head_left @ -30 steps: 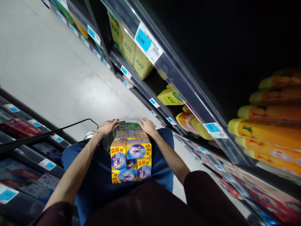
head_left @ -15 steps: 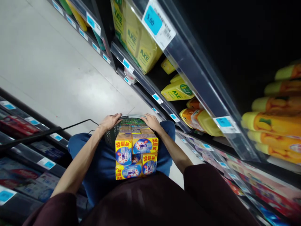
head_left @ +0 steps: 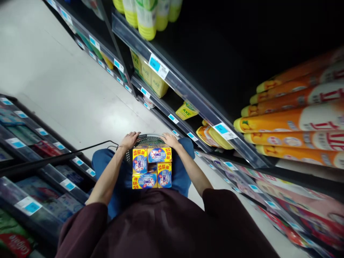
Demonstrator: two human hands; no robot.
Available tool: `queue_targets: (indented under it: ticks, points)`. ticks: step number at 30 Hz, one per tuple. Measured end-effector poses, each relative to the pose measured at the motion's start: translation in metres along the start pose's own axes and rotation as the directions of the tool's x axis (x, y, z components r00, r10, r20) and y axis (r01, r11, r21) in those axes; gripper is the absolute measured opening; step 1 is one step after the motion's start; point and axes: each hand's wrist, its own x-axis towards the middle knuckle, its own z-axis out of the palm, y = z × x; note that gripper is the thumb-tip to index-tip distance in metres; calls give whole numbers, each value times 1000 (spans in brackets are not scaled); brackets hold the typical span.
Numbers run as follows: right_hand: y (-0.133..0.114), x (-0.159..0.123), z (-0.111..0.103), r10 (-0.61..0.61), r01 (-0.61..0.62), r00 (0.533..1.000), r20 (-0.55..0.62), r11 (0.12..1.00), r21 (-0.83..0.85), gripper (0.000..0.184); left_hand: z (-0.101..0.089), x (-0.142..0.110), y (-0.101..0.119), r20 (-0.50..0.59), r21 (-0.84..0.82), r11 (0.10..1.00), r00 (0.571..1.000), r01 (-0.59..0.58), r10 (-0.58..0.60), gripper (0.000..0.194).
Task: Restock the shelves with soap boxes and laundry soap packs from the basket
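Low between my knees stands a dark green plastic shopping basket (head_left: 148, 139) with a mesh wall. My left hand (head_left: 130, 140) is closed over its far left rim. On the far right rim my right hand (head_left: 170, 140) is closed in the same way; the undersides of both grips are hidden. A stack of yellow and blue OMO soap packs (head_left: 152, 168) fills the near part of the basket, rising close to my shirt. Some packs lie sideways and others face me. The basket's bottom is hidden by the packs.
On the right, a dark shelf holds orange bottles (head_left: 292, 120), yellow AXE bottles (head_left: 157, 84) and green-yellow bottles (head_left: 147, 21). Another shelf on the left carries toothpaste boxes (head_left: 48, 147). Grey floor (head_left: 88, 89) runs ahead between them. A thin black cable (head_left: 94, 145) crosses at left.
My view has risen and shifted, so the basket and legs look smaller and more shelf shows. Both hands stay on the basket rim, with the soap packs in the same arrangement.
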Motion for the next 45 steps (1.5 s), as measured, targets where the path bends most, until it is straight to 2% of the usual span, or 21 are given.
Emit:
queue_targets:
  ticks: [3, 5, 6, 9, 11, 13, 15, 17, 20, 24, 29, 31, 33, 35, 36, 37, 39, 40, 41, 43, 45]
  points:
    - [8, -32, -7, 3, -3, 996, -84, 1000, 4, 46, 5, -26, -2, -46, 15, 984, 983, 180, -179, 55]
    - [16, -56, -8, 12, -13, 985, -172, 1000, -3, 45, 6, -44, -4, -28, 20, 947, 947, 321, -321, 58]
    - [19, -66, -8, 26, -29, 975, -222, 1000, -6, 42, 6, -51, -3, -25, 24, 935, 935, 354, -353, 57]
    - [21, -86, -5, 127, -126, 936, -327, 992, 25, 38, 0, -62, 0, -60, 41, 938, 938, 345, -343, 52]
    - [16, -84, -5, 195, -181, 927, -320, 981, 74, 37, -1, -63, -1, -81, 55, 941, 941, 333, -328, 48]
    - [9, -71, -9, 195, -178, 925, -326, 981, 79, 32, 2, -59, -7, -67, 89, 939, 942, 333, -328, 45]
    - [3, -56, -15, 175, -161, 927, -332, 984, 70, 29, 6, -53, -14, -117, 127, 927, 934, 352, -338, 44]
    - [-2, -45, -20, 166, -152, 931, -324, 986, 67, 28, 9, -49, -17, -138, 142, 935, 942, 324, -305, 42]
    - [-4, -39, -21, 165, -148, 939, -300, 986, 78, 31, 9, -51, -15, -148, 133, 941, 945, 312, -292, 41]
    - [-6, -41, -22, 160, -135, 947, -278, 985, 109, 32, 12, -53, -15, -175, 82, 929, 923, 362, -344, 41]
    - [-9, -52, -30, 167, -97, 928, -333, 972, 215, 31, 20, -49, -27, -173, -55, 925, 909, 376, -380, 44]
    - [-12, -61, -34, 172, -71, 907, -385, 963, 262, 32, 19, -46, -32, -206, -193, 917, 900, 348, -385, 47]
    - [-18, -74, -36, 170, 26, 877, -449, 917, 398, 33, 14, -46, -33, -280, -402, 878, 878, 259, -387, 50]
    - [-29, -92, -38, 113, 213, 870, -479, 792, 573, 35, 2, -55, -25, -325, -633, 761, 845, 139, -425, 52]
    - [-35, -104, -40, 44, 306, 878, -477, 715, 629, 37, -7, -64, -16, -315, -729, 679, 837, 88, -447, 53]
    - [-42, -116, -42, -44, 378, 883, -468, 660, 650, 40, -18, -76, -4, -287, -800, 598, 846, 46, -449, 54]
    - [-55, -138, -49, -226, 457, 878, -423, 663, 593, 59, -42, -103, 28, -270, -852, 521, 891, -44, -365, 55]
    - [-59, -146, -52, -264, 468, 872, -413, 698, 542, 73, -53, -115, 45, -258, -845, 531, 919, -64, -300, 54]
    - [-62, -150, -55, -267, 463, 872, -411, 722, 514, 77, -62, -122, 61, -252, -827, 557, 936, -75, -248, 53]
    - [-62, -151, -55, -212, 435, 876, -434, 736, 519, 61, -70, -128, 86, -291, -761, 641, 937, -104, -194, 51]
    - [-59, -146, -50, -196, 411, 887, -419, 750, 518, 51, -65, -126, 98, -360, -708, 694, 913, -132, -194, 49]
